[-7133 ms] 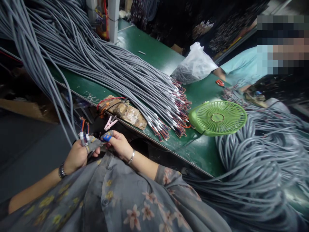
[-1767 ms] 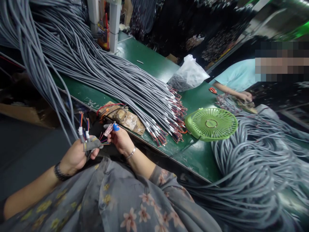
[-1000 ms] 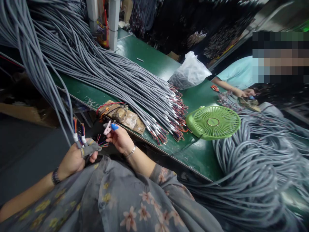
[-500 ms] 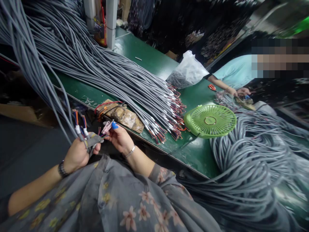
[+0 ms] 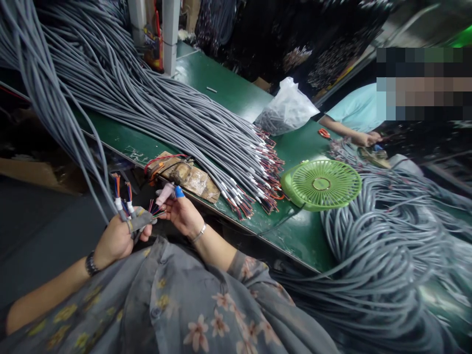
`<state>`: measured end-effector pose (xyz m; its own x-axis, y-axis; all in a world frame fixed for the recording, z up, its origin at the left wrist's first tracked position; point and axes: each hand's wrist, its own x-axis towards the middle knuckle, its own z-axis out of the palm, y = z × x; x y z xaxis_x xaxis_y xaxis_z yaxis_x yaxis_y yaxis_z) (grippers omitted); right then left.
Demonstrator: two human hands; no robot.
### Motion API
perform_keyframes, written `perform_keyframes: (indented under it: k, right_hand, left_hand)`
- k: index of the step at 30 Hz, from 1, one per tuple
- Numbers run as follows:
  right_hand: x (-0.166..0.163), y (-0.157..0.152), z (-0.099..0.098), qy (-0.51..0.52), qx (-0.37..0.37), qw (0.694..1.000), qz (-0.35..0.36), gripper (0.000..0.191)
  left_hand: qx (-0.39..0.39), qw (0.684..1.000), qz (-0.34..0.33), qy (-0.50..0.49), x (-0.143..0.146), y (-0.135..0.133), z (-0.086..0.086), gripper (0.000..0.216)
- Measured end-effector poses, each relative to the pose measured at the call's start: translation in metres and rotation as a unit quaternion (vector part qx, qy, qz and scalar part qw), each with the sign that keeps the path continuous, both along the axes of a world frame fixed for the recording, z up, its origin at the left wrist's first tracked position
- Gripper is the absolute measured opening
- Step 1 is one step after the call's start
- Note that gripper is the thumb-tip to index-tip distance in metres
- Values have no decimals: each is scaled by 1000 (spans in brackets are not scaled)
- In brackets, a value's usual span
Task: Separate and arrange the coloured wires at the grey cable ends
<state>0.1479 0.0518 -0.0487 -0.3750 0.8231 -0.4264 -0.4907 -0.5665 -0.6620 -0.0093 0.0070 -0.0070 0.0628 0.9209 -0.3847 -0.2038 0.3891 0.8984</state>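
Note:
My left hand point(image 5: 120, 237) is closed around several grey cables point(image 5: 106, 196), with grey tape wrapped on its fingers. White bands and bundles of orange, blue and dark wires point(image 5: 117, 184) stick up from the cable ends above it. One cable end fans out thin coloured wires point(image 5: 157, 212) to the right of that hand. There my right hand point(image 5: 186, 216) is closed, its fingertips pinched at these wires. Blue tape covers its thumb tip, and a pale pink wrap point(image 5: 164, 193) shows at a finger. The exact grip is too small to make out.
A thick pile of grey cables point(image 5: 177, 108) covers the green table point(image 5: 214, 73). On it stand a taped cardboard piece point(image 5: 191, 178), a green fan point(image 5: 320, 184) and a plastic bag point(image 5: 289, 108). Coiled cables point(image 5: 376, 236) lie right; a co-worker's hands point(image 5: 368, 139) work beyond.
My right hand's wrapped finger and blue-taped thumb have shifted slightly at the wires. My left hand has moved a little left and down. The co-worker's hands have come closer together.

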Motion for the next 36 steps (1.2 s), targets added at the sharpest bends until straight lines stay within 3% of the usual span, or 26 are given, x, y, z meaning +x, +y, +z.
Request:
perform_keyframes:
  k: [4, 7, 10, 14, 20, 31, 36]
  right_hand:
    - [6, -9, 3, -38, 26, 995, 87, 52]
    - [6, -18, 6, -77, 81, 990, 86, 51]
    - [2, -22, 9, -95, 124, 985, 79, 49]
    - [2, -22, 9, -101, 139, 981, 89, 51]
    - [7, -22, 3, -91, 104, 986, 88, 56]
    - [-3, -26, 3, -128, 93, 987, 15, 32]
    - [-1, -27, -3, -101, 99, 990, 16, 39]
  left_hand:
    - [9, 1000, -11, 27, -6, -8, -4, 31]
    - [10, 997, -37, 61, -10, -9, -8, 31]
    - [-8, 990, -104, 91, -12, -7, -9, 27]
    - [-17, 982, -157, 105, -12, -4, -10, 23]
    - [-46, 994, -83, 55, -8, -5, -8, 23]
    - [-43, 999, 12, 18, -3, -6, -8, 33]
    - [-45, 998, 43, 13, -1, -5, -6, 37]
